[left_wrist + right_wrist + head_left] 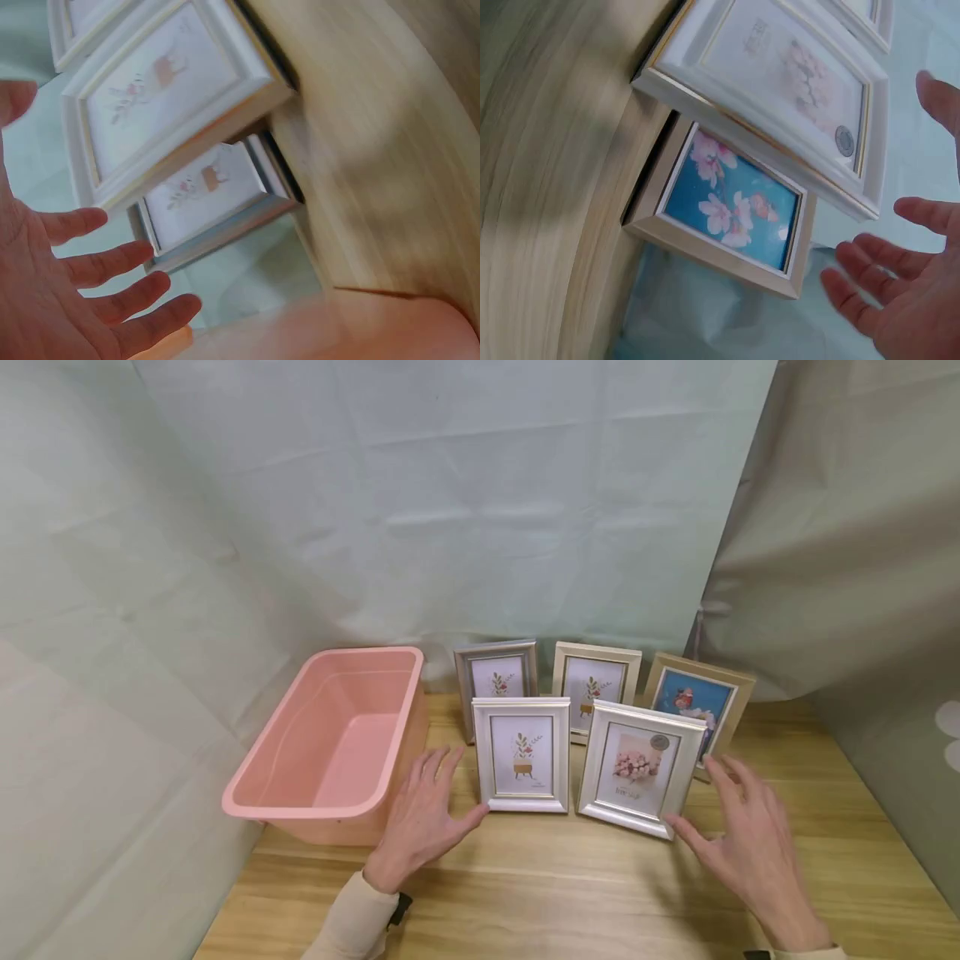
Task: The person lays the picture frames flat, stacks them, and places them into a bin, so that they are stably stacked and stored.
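While hands flank them, white rectangular frames stand on grained wood.

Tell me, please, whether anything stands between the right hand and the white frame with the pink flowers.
Nothing visible stands between the right hand and the white frame with the pink flowers. The fingers are near its right edge, and the blue-picture frame stands behind it, not in between.

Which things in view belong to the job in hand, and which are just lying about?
Likely part of the job:
left hand, beside the front-left frame
right hand, beside the front-right frame
three frames behind, probably
pink tub, possibly

Likely just surroundings:
wooden table
cloth backdrop
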A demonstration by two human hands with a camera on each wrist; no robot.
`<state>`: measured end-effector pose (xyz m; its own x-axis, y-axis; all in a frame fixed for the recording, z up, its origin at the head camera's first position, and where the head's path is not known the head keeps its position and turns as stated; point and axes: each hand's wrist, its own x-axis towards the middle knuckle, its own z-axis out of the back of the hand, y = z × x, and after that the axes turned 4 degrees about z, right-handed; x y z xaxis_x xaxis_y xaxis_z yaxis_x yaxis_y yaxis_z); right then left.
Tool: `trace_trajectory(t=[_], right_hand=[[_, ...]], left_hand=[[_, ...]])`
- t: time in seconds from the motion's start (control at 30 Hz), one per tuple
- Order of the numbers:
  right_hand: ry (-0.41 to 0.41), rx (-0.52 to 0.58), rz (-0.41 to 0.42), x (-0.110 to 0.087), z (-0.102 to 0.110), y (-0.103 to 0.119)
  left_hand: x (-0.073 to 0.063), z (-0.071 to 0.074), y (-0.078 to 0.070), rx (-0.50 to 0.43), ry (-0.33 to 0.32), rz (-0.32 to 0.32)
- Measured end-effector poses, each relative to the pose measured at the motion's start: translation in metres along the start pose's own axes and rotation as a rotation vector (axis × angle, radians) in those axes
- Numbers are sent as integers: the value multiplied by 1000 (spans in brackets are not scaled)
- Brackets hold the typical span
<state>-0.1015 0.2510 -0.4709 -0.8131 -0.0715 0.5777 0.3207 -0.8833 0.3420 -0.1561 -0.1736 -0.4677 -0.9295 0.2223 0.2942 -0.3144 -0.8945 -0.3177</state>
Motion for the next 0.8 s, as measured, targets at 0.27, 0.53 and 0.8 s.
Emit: trace_trajectory(t=[0.27, 0.53, 0.8], right_hand=[[-166, 95, 127, 1, -9, 12], [-193, 176, 222, 6, -20, 20], [-177, 217, 253, 19, -32, 36]], left_hand=[[-5, 12, -12, -106, -67, 1], [-12, 10, -20, -278, -45, 63], [-7, -8, -12, -596, 55, 195]])
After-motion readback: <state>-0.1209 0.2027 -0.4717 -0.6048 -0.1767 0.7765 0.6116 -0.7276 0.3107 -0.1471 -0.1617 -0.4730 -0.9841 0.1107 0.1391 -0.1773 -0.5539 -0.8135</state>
